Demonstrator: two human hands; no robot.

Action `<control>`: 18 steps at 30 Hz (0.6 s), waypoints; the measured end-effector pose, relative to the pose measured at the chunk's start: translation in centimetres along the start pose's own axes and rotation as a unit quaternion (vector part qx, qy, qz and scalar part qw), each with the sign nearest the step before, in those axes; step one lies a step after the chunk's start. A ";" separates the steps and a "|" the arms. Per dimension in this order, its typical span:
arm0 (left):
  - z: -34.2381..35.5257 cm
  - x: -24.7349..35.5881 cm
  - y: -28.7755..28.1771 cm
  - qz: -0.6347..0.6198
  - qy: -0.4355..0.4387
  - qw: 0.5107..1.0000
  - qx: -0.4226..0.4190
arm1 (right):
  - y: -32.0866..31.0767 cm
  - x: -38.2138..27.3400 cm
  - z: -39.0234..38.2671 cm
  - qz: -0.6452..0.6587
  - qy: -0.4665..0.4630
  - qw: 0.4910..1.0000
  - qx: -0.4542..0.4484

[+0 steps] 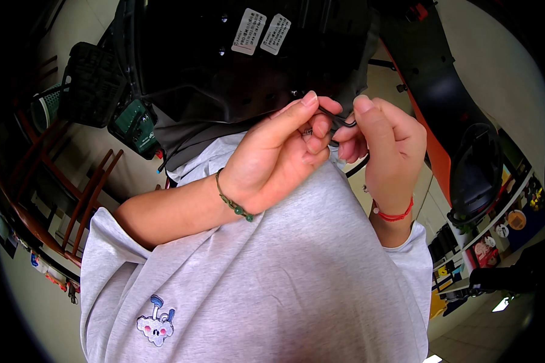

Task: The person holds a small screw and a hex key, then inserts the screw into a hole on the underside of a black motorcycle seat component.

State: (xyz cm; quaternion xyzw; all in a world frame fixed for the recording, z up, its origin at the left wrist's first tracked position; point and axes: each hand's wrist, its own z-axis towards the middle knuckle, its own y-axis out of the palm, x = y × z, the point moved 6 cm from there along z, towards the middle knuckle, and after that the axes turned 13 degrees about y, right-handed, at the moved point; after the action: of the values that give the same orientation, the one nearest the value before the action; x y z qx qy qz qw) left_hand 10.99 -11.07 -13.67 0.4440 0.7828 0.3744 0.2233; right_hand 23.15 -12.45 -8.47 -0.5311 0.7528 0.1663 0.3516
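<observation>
Pinching a thin black cord (pixel 339 119) from either side, the left hand (pixel 284 138) and right hand (pixel 390 136) nearly meet right of the frame's upper centre, the cord spanning the gap, just below a dark panel (pixel 184 63) bearing two white labels (pixel 249 31).

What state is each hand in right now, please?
Left hand: closed, thumb and fingers pinching a thin black cord.
Right hand: closed, thumb and fingers pinching what looks like the same cord.
</observation>
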 end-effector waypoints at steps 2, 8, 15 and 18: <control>0.1 -0.2 0.0 -0.021 -0.004 1.000 -0.021 | -0.3 -0.5 0.0 -0.026 -0.063 0.998 0.015; 0.0 0.1 0.3 -0.037 0.000 0.999 -0.015 | -0.4 -2.7 -1.6 -0.315 -0.417 0.852 0.035; 0.1 -0.1 0.3 -0.026 0.003 1.000 -0.009 | -0.4 -2.7 -1.6 -0.361 -0.444 0.817 0.069; 0.1 -0.1 0.4 -0.035 0.004 0.999 -0.005 | -0.5 -2.5 -1.6 -0.348 -0.436 0.823 0.106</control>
State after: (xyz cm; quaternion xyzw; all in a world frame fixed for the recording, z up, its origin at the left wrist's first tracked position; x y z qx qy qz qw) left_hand 11.29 -11.01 -13.41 0.4144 0.7968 0.3716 0.2353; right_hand 23.54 -11.95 -5.58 -0.5895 0.2995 0.1662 0.7316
